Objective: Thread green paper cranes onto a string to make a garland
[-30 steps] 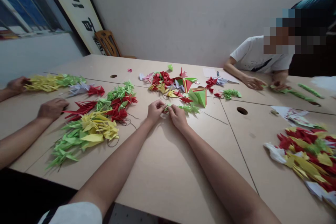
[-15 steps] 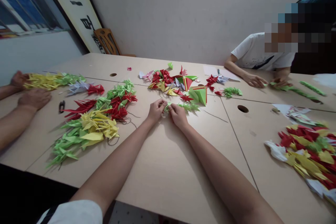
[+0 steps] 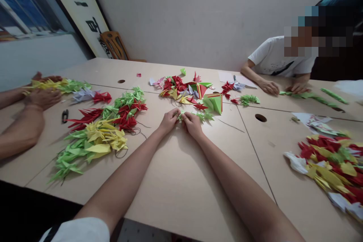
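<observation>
My left hand [image 3: 169, 121] and my right hand [image 3: 193, 125] meet at the table's middle, pinching a small green origami crane [image 3: 180, 116] between their fingers. It seems to belong to a short strand of green paper cranes [image 3: 203, 116] that lies just to the right of my right hand. Beyond my hands is a heap of red, green and white folded paper [image 3: 181, 90]. To my left lies a long spread of strung green, yellow and red cranes [image 3: 104, 132], with dark thread among them.
A co-worker's hands [image 3: 42, 98] rest on a yellow-green crane strand [image 3: 53, 84] at the left, near black scissors [image 3: 65, 116]. A person in a white T-shirt [image 3: 275, 56] handles a green strand [image 3: 309, 98]. A large crane pile [image 3: 326, 166] lies at the right.
My hands have barely moved and still pinch the green crane. The co-worker's left-side hands have shifted along the yellow-green strand, and the head view has tilted slightly.
</observation>
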Available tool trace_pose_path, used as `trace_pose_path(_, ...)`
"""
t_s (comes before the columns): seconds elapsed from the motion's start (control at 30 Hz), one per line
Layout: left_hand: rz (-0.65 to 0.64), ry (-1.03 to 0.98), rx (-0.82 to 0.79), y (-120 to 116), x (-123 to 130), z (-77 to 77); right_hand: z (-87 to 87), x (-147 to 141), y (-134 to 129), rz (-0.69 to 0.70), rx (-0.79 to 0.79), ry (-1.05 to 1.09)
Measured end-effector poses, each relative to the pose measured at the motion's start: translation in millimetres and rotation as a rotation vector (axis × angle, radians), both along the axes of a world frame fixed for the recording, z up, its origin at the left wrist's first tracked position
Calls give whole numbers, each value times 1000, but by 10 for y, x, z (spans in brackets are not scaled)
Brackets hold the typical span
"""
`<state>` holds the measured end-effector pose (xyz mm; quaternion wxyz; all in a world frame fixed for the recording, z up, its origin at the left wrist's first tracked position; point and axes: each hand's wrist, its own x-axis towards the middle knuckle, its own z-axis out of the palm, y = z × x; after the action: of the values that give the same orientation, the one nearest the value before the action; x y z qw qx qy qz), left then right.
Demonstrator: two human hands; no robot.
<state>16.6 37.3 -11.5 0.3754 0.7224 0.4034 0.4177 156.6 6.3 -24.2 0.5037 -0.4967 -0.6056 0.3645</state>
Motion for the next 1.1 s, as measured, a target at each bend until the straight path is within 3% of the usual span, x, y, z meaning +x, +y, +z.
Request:
trace_pose_path(0.2, -2, -214, -141, -45, 79, -7, 53, -26, -11, 67, -84, 169)
trace_pose_path(0.5, -169, -434, -419, -55, 49, 50, 129, 20, -27, 228, -167, 301)
trace_pose_path(0.77, -123, -246, -218, -42, 10, 53, 124, 10, -43, 210, -171, 296)
trace_pose_path(0.93, -167, -336, -289, -75, 50, 70, 124, -2, -48, 176, -139, 310)
trace_pose_path(1.1, -118, -461, -325, -122, 112, 81, 136, -50, -63, 137, -160, 417)
